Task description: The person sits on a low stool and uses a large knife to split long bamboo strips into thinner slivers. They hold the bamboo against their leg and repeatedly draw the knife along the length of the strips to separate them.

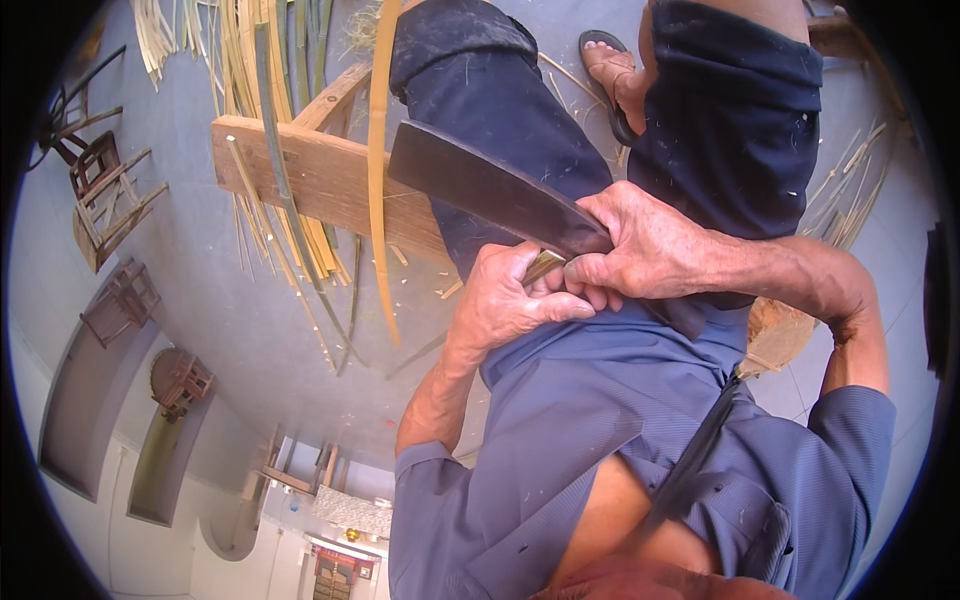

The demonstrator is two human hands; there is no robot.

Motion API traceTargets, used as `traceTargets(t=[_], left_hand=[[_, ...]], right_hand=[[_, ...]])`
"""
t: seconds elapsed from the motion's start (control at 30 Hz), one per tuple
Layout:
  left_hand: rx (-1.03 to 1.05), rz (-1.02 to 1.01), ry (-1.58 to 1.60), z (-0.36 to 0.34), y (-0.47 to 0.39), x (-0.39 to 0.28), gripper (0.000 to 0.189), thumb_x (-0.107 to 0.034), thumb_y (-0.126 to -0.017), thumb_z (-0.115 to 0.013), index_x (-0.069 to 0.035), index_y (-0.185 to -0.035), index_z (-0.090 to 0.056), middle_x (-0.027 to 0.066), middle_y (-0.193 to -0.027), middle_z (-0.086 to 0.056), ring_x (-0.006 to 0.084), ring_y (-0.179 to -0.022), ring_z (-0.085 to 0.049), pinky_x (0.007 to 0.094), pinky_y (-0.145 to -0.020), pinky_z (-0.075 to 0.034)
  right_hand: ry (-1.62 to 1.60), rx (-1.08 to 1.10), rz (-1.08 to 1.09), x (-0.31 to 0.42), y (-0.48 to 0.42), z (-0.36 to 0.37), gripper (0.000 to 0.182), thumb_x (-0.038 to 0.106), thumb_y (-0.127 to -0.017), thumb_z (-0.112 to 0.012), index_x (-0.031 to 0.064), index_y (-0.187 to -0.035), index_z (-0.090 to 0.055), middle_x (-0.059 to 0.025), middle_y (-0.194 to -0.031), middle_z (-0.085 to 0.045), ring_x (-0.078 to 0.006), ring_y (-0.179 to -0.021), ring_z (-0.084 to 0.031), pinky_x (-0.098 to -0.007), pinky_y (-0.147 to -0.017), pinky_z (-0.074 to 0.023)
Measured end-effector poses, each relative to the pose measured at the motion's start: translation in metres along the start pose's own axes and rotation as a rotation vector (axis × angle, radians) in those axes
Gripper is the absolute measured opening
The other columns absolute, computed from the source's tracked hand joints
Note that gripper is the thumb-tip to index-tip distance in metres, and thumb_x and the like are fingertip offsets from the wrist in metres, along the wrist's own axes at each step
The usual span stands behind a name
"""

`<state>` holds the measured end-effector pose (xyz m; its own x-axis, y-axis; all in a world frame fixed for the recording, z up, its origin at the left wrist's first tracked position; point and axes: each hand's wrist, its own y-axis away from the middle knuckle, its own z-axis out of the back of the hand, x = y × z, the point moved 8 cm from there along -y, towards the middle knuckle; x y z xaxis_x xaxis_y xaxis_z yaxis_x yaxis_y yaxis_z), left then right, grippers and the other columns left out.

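My left hand is closed around a short piece of split bamboo, whose cut end shows between the thumb and fingers. My right hand grips a broad dark-bladed knife near the base of its blade. The blade points up and left across my thigh, and its dark handle end shows below my right wrist. The right thumb meets the fingers of my left hand beside the bamboo. Both hands are over my lap. The hidden part of the bamboo cannot be made out.
A wooden plank bench stands at the left, with long bamboo strips on and behind it. One pale strip stands out in front. More thin strips lie at the right. A round wood block is beside my hip. Chairs stand far left.
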<state>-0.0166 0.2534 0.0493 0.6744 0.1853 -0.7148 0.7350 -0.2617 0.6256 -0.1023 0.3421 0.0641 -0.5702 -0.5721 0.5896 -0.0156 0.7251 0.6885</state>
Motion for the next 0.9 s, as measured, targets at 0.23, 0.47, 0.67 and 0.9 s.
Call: traceTargets(t=[0.23, 0.47, 0.67, 0.9], left_hand=[[-0.011, 0.013, 0.097, -0.002, -0.002, 0.002, 0.037, -0.004, -0.077, -0.085, 0.007, -0.108, -0.068, 0.0096, -0.089, -0.077, 0.0121, -0.084, -0.072, 0.0272, -0.08, -0.057], [-0.008, 0.042, 0.092, -0.002, -0.002, 0.004, 0.034, -0.001, -0.078, -0.084, 0.007, -0.107, -0.068, 0.0087, -0.089, -0.077, 0.0113, -0.083, -0.071, 0.0267, -0.079, -0.057], [0.0, -0.034, 0.033, -0.002, -0.003, -0.011, 0.032, 0.001, -0.079, -0.082, 0.007, -0.108, -0.069, 0.0088, -0.089, -0.076, 0.0116, -0.085, -0.07, 0.0269, -0.08, -0.057], [0.004, -0.083, -0.038, 0.001, -0.005, -0.009, 0.035, -0.006, -0.075, -0.086, 0.003, -0.106, -0.071, 0.0057, -0.086, -0.076, 0.0098, -0.08, -0.069, 0.0267, -0.077, -0.055]], right_hand=[[0.027, 0.006, 0.025, 0.0, -0.002, 0.0, 0.01, 0.001, -0.089, -0.065, -0.0079, -0.089, -0.068, -0.0089, -0.065, -0.067, -0.0115, -0.053, -0.064, -0.0262, -0.051, -0.0538], [0.006, 0.001, 0.029, 0.0, -0.002, 0.0, 0.014, 0.006, -0.091, -0.068, -0.0074, -0.089, -0.067, -0.0083, -0.064, -0.067, -0.0101, -0.052, -0.062, -0.025, -0.048, -0.0511], [0.06, 0.031, 0.004, 0.0, -0.002, -0.001, 0.009, 0.0, -0.097, -0.061, -0.0068, -0.1, -0.066, -0.0062, -0.07, -0.067, -0.0091, -0.057, -0.063, -0.0243, -0.052, -0.0526], [0.077, -0.02, 0.065, -0.001, -0.005, 0.0, 0.009, -0.001, -0.093, -0.059, -0.0069, -0.09, -0.064, -0.0077, -0.062, -0.065, -0.0106, -0.05, -0.062, -0.0266, -0.049, -0.0513]])
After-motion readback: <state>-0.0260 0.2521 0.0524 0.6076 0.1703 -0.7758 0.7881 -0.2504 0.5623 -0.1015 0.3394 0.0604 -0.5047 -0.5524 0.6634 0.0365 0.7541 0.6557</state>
